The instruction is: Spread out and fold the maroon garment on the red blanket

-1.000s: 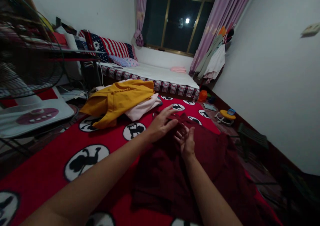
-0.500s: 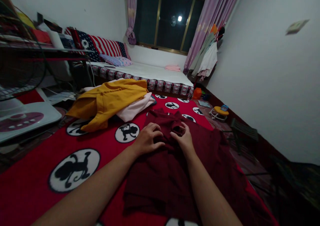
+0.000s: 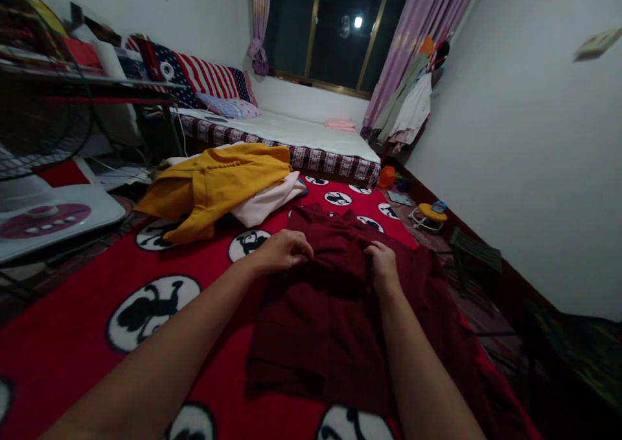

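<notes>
A dark maroon garment (image 3: 311, 336) lies spread on a red blanket (image 3: 214, 323) printed with white ovals and black figures. My left hand (image 3: 286, 251) pinches a fold near the garment's upper left part, fingers closed on the cloth. At the upper right part, my right hand (image 3: 383, 264) is closed on the cloth too, its fingertips bent at a raised fold. Between the two hands the fabric is lifted a little and casts a dark shadow below.
Left of the garment lies a mustard garment (image 3: 218, 181) on a pale pink one (image 3: 267, 200). A fan (image 3: 48, 216) and a cluttered desk stand at the left. Behind is a bed (image 3: 291, 132); at the right are a yellow stool (image 3: 431, 213) and a dark folding stool (image 3: 473, 252).
My hands have moved apart, the left one slightly left and up, the right one to the right. The bunched cloth at my right hand is now stretched between both hands. The view has shifted slightly.
</notes>
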Demonstrator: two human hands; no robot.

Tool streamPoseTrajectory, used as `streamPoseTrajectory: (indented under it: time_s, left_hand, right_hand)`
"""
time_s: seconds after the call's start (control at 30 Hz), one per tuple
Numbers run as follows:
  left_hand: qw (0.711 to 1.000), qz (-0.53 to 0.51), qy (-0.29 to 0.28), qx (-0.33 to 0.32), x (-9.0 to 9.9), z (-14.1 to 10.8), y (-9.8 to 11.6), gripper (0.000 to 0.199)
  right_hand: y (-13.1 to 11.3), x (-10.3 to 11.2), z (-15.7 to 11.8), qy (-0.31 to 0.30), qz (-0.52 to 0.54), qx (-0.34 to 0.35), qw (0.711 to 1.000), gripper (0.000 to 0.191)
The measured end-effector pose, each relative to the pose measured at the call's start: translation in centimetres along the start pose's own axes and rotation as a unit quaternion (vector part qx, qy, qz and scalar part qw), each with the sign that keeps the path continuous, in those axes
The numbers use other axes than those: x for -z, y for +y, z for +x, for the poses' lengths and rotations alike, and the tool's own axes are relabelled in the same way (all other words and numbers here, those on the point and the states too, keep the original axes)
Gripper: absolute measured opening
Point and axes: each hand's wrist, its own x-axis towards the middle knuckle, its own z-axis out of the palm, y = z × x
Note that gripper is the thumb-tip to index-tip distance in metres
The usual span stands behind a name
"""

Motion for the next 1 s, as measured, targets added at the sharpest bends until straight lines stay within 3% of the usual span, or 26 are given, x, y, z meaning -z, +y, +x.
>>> streamPoseTrajectory:
  time_s: [0.07, 0.17, 0.23, 0.3, 0.4, 0.53, 0.57, 0.63, 0.77, 0.87, 1.0]
  left_hand:
    - [0.998, 0.028, -0.047, 0.02, 0.4, -0.1, 0.2, 0.024]
    - [0.991, 0.071, -0.104, 0.052, 0.3, -0.3, 0.5, 0.034]
    - [0.988, 0.092, -0.113, 0.057, 0.1, -0.3, 0.8, 0.036]
    - [0.987, 0.112, -0.106, 0.052, 0.0, -0.3, 1.0, 0.034]
    - [0.986, 0.125, -0.103, 0.05, 0.1, -0.3, 1.4, 0.031]
    - [0.985, 0.098, -0.11, 0.086, 0.1, -0.3, 1.6, 0.007]
    - [0.984, 0.095, -0.102, 0.108, 0.0, -0.2, 1.5, 0.018]
    - [0.98, 0.105, -0.057, 0.158, -0.4, -0.1, 1.1, 0.032]
    - [0.968, 0.128, 0.069, 0.204, -1.9, 0.0, 0.0, 0.013]
    - [0.97, 0.11, 0.127, 0.178, -2.6, 0.0, -0.5, 0.015]
    - [0.975, 0.079, 0.179, 0.106, -2.6, 1.5, -0.9, 0.023]
  right_hand:
    - [-0.4, 0.9, -0.1, 0.037, -0.171, 0.019, 0.984, 0.012]
    - [-1.5, 0.5, -0.4, 0.081, -0.357, 0.134, 0.921, 0.027]
    - [-2.4, -1.0, -0.3, 0.054, -0.35, 0.219, 0.909, 0.028]
    - [-3.0, -3.2, 0.1, -0.015, -0.33, 0.263, 0.906, 0.025]
    - [-3.2, -6.5, 1.5, -0.109, -0.37, 0.209, 0.899, 0.022]
    - [-2.3, -8.9, 3.2, -0.13, -0.436, 0.103, 0.885, 0.017]
    - [-2.0, -9.1, 3.4, -0.127, -0.437, 0.099, 0.885, 0.019]
    - [-1.4, -9.2, 3.5, -0.116, -0.428, 0.099, 0.891, 0.018]
    - [-0.8, -8.2, 2.8, -0.093, -0.441, 0.154, 0.879, 0.015]
    - [-1.1, -6.2, 2.5, -0.083, -0.463, 0.181, 0.864, 0.021]
    - [-1.3, -2.2, 2.5, -0.056, -0.477, 0.123, 0.869, 0.034]
